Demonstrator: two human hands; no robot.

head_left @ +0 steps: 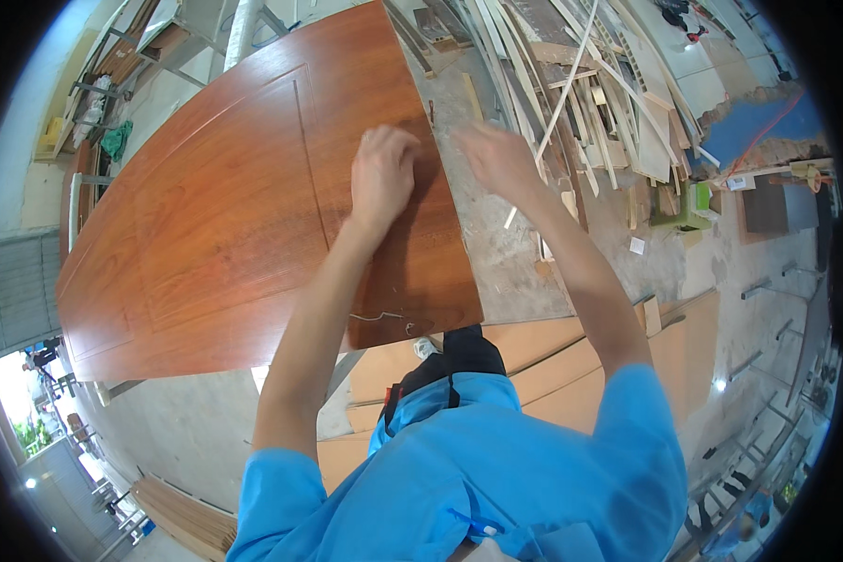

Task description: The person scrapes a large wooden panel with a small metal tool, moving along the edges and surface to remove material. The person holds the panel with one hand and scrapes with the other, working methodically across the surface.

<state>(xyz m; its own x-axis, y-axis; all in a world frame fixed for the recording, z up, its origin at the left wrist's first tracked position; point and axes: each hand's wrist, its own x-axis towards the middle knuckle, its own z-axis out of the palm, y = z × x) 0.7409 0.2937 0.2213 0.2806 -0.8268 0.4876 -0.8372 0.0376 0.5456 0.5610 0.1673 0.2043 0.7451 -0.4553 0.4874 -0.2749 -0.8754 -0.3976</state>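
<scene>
A large reddish-brown wooden door panel point(225, 206) with a grooved frame pattern lies flat in front of me. Over its right part is my left hand point(382, 173), fingers curled inward; whatever they hold, if anything, is hidden. My right hand point(498, 161) is just past the panel's right edge, raised above the floor. Its fingers are bent together and slightly blurred, and nothing can be made out in them. A thin pale strand point(377, 317) rests on the panel near its close right corner.
Wood strips and offcuts point(599, 103) are piled on the floor at the far right, with a green container point(693, 208) beside them. Flat cardboard sheets point(562, 370) cover the floor by my feet. Metal racks point(173, 47) stand at the far left.
</scene>
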